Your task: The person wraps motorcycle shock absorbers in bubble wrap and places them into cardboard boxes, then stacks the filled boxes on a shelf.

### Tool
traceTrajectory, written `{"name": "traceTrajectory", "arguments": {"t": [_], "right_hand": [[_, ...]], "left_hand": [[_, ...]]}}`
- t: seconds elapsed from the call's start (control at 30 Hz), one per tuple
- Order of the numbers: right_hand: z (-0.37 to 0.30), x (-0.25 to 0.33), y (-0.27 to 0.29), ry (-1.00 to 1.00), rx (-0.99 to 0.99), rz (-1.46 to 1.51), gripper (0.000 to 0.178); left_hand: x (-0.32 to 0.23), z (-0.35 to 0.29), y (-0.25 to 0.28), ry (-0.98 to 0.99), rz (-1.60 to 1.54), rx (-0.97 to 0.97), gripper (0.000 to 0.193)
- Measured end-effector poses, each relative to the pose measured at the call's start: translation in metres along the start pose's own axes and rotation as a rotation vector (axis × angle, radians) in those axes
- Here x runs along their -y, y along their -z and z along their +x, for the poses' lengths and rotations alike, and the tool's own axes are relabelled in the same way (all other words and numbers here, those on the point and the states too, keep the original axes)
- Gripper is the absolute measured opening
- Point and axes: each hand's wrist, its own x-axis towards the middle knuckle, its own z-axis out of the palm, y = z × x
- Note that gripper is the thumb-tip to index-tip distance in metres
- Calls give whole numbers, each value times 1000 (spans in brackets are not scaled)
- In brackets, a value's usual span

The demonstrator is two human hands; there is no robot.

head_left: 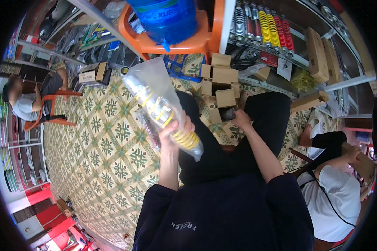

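My left hand (176, 127) is closed around a shock absorber (148, 97) with a yellow spring, sealed in a clear plastic bag. It is raised over my left thigh, its far end tilted up to the left. Between my knees, my right hand (241, 119) reaches down to an open cardboard box (225, 98) with its flaps spread. The fingers are curled at a dark, plastic-wrapped thing (228, 113) in the box's mouth; its kind is hidden. Left of my left knee, another bagged shock absorber (147, 129) with a reddish spring lies on the patterned floor.
An orange plastic chair (205, 38) carries a blue water jug (165, 21) ahead. Shelves at the right hold several shock absorbers (268, 29) and long cardboard boxes (316, 54). One person (27, 102) sits far left; another (329, 196) sits close at my right, holding cardboard.
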Motion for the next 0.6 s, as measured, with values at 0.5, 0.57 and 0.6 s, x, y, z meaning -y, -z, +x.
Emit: {"name": "traceTrajectory", "arguments": {"t": [0.5, 0.57, 0.6], "right_hand": [[0, -3, -12, 76, -174, -11, 24], [-4, 3, -11, -13, -173, 130, 22], [-5, 5, -9, -11, -169, 129, 22]], "left_hand": [[124, 87, 42, 319, 263, -332, 47], [132, 90, 45, 349, 385, -366, 46], [134, 92, 50, 366, 375, -354, 46]]}}
